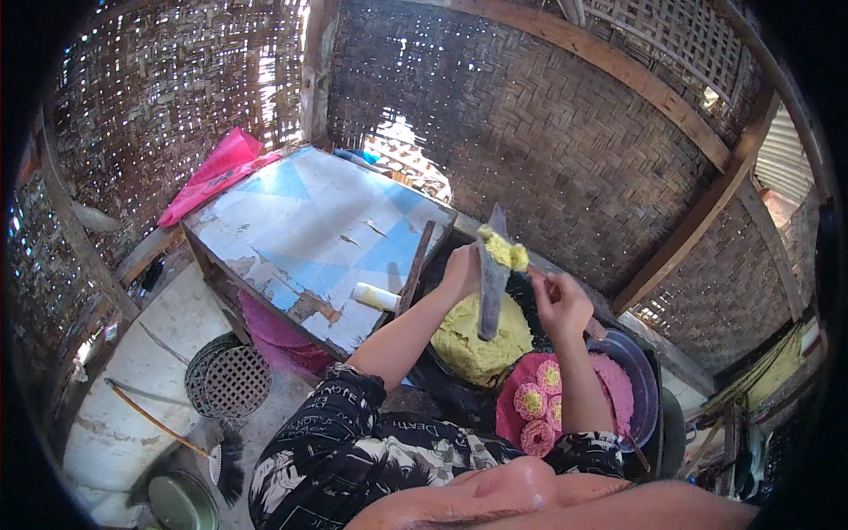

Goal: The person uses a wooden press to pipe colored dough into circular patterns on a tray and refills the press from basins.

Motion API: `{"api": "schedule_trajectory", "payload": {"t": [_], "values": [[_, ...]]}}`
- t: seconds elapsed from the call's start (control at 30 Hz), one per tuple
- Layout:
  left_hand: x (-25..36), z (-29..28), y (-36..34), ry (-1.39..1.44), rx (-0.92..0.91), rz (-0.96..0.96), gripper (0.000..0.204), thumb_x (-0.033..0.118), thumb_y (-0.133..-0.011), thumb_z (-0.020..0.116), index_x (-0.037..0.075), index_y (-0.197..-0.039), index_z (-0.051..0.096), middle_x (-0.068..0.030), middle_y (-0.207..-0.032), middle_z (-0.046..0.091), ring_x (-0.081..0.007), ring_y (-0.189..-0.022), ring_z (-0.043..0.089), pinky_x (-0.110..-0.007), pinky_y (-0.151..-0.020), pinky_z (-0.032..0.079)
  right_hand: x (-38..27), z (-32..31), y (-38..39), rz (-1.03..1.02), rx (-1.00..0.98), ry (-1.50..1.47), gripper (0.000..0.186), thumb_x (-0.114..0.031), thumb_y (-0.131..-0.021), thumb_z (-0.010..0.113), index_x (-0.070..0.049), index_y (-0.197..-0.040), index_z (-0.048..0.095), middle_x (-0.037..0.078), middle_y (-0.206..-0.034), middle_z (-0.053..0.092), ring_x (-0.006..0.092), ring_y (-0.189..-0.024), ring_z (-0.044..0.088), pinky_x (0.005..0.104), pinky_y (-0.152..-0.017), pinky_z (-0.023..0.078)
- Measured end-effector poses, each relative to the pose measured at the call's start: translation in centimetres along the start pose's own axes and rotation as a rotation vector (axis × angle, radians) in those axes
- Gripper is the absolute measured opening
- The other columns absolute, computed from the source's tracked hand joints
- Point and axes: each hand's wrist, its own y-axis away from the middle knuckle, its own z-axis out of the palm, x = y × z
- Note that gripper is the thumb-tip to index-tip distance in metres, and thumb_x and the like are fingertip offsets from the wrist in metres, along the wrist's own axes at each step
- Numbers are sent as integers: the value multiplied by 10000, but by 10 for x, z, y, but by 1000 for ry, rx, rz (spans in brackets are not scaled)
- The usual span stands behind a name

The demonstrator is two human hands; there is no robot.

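Seemingly mid-loading, the left hand point(463, 270) grips a grey flat tool point(491, 296) bearing yellow paste point(502, 251) above the yellow mound point(481, 340), while the right hand point(563, 306) clasps a wooden-handled tool point(597, 329), the next move probably needing steady pressing.

The left hand point(460, 273) holds a grey flat tool point(491, 296) bearing yellow paste point(505, 253); the right hand point(564, 307) grips a wooden handle point(596, 329) beside it. A yellow mound point(481, 344) lies below, near pink-and-yellow rosettes point(531, 401).

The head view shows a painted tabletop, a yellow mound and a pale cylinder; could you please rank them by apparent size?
1. Painted tabletop
2. Yellow mound
3. Pale cylinder
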Motion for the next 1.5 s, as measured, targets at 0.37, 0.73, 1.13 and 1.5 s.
{"api": "schedule_trajectory", "payload": {"t": [0.37, 0.73, 1.13, 1.5], "values": [[2, 5, 1, 352, 10, 107, 246, 222, -691, 594, 25, -837, 577, -185, -768, 599, -346, -747, 582, -367, -621, 460, 16, 6, 1, -28, 35, 33, 189, -229, -705, 657, -71, -681, 557, 67, -563, 531, 228, -497, 536, 323, -464, 414], [36, -79, 46, 865, 2, -124, 236, 63, -622, 718, 36, -796, 562, -34, -674, 555, -105, -591, 537, -227, -496, 414, 50, -16, -9, 263, -334, 227, 255, -293, -730, 644, -48, -757, 574, 95, -650, 586, 259, -600, 575, 366, -570, 459], [19, -206, 155, 1225, 301, -66, 163, 24, -705, 547, 32, -860, 499, -79, -631, 485, -171, -579, 478, -342, -654, 393, -69, 121, 37, 166, -1298, -605, 775, -500, -633, 679, 26, -1154, 450, 202, -1126, 507, 288, -1014, 514, 349, -857, 409], [7, -197, 189, 1255, 300, -160, 230, 10, -698, 521, 45, -923, 487, -70, -767, 526, -175, -643, 478, -366, -714, 388, -105, 154, 104, 913, -779, -1101, 471, -336, -772, 617, -2, -1047, 431, 97, -893, 544, 151, -703, 562, 303, -600, 487]]}}
